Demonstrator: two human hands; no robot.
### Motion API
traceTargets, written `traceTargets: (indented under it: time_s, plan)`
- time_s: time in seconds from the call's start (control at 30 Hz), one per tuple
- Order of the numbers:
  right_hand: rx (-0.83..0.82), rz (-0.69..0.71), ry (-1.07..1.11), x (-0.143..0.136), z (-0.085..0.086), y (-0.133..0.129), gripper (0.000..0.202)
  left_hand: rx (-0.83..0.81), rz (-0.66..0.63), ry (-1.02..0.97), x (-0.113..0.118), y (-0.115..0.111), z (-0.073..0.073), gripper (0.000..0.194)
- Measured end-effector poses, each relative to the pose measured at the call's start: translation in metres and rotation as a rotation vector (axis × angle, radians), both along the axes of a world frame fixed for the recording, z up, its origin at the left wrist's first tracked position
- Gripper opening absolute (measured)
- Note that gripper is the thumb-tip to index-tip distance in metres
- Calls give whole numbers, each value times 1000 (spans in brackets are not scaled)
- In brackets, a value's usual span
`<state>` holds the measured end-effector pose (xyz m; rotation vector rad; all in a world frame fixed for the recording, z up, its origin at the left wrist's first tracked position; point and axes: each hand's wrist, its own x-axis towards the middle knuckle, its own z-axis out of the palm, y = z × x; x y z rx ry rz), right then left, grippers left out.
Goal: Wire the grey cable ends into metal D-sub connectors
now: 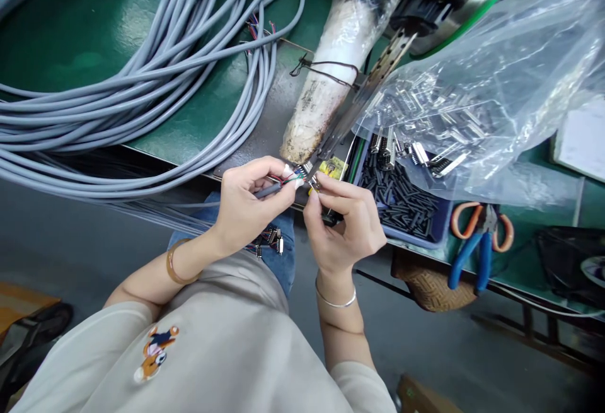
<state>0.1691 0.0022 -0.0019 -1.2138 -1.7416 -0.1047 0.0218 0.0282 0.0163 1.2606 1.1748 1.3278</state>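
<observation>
My left hand (250, 202) pinches the end of a grey cable (268, 191), its thin coloured wires (288, 179) fanned out between thumb and forefinger. The wires meet a small metal connector (303, 170) at the table edge, right under the tip of a soldering iron (331, 135). My right hand (347, 214) is closed at the connector's right side, thumb and fingertips together on a small metal piece (312, 183). What exactly that piece is cannot be made out. Yellow material (333, 167) lies just behind my right fingertips.
Looped grey cables (189, 79) cover the left of the green table. A white wrapped tube (321, 85) slants behind the hands. At right are a blue tray of black sleeves (401, 202), a plastic bag of connectors (439, 110) and pliers (484, 243). Wired connectors (271, 241) rest on my lap.
</observation>
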Motion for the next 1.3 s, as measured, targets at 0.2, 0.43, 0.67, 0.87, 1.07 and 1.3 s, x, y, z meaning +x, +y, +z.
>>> traceTargets:
  time_s: [0.2,0.43,0.67,0.87,1.07,1.3]
  plan:
    - [40,12,-105,-2,-1,-3,16,-44,-26,4,-3,-2,-4,6]
    - [66,44,-67,6,-10,-8,15,-166,-70,-88,-5,-4,-6,11]
    - [35,231,85,16,-21,-16,13,-463,-463,-373,-18,-3,4,30]
    - [-35,176,253,5,-20,-18,19,-429,-450,-341,-20,-11,6,29]
    - [-201,89,369,-1,-8,-21,11,-328,-410,-378,-22,-17,4,27]
    - [-567,236,749,2,6,-19,21,45,-514,-195,-32,-20,-2,8]
